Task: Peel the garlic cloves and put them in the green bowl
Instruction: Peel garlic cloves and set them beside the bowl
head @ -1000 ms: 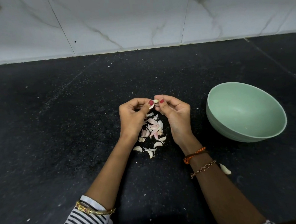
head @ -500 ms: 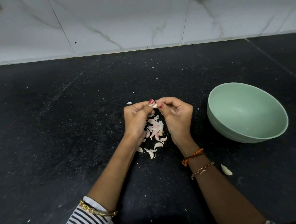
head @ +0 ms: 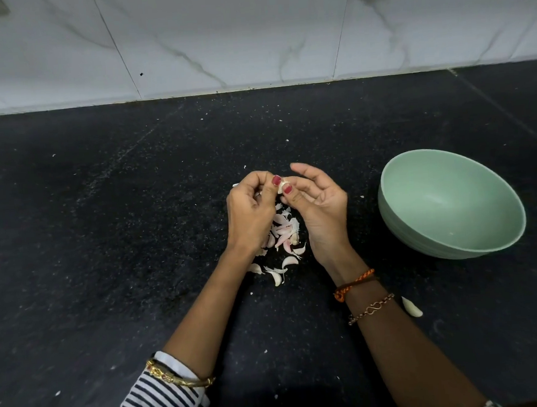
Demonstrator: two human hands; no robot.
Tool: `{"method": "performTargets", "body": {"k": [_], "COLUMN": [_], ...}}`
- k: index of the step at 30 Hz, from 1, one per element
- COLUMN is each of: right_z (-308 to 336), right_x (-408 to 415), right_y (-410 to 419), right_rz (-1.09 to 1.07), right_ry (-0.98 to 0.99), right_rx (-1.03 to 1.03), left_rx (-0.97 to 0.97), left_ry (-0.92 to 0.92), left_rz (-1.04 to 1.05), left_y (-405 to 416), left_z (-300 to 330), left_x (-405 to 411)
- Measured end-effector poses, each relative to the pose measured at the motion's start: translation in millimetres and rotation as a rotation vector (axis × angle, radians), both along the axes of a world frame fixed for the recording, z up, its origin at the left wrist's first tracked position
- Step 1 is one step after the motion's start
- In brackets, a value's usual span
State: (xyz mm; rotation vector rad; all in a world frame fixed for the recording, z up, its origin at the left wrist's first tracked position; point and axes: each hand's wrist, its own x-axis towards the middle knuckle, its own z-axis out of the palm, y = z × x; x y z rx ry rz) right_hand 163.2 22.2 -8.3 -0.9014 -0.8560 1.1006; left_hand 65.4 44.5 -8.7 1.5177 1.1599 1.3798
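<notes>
Black stone counter (head: 136, 244): garlic clove (head: 280, 187) pinched between left hand (head: 251, 214) and right hand (head: 320, 207); right fingers newly uncurled; clove's axis indiscernible; green bowl (head: 451, 203) right of hands.

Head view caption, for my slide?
Both hands pinch a small pale garlic clove beside an empty pale-green round bowl.
</notes>
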Motion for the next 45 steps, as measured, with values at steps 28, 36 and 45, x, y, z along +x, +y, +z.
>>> {"method": "performTargets", "body": {"k": [28, 36, 45], "right_z": [-1.1, -1.2, -2.5], "right_x": [7.5, 8.4, 9.8], "right_y": [-1.0, -1.4, -0.3], "right_rz": [-0.093, -0.105, -0.077], "right_ry": [-0.164, -0.241, -0.282], "right_rx": [-0.013, -0.024, -0.014], "left_rx": [-0.001, -0.088, -0.071], "left_ry": [0.173, -0.004, -0.002], "left_rz": [0.004, -0.127, -0.060], "left_y": [8.3, 4.7, 5.9], "left_z": [-5.6, -2.6, -3.6], "left_x": [-11.1, -8.5, -6.4]}}
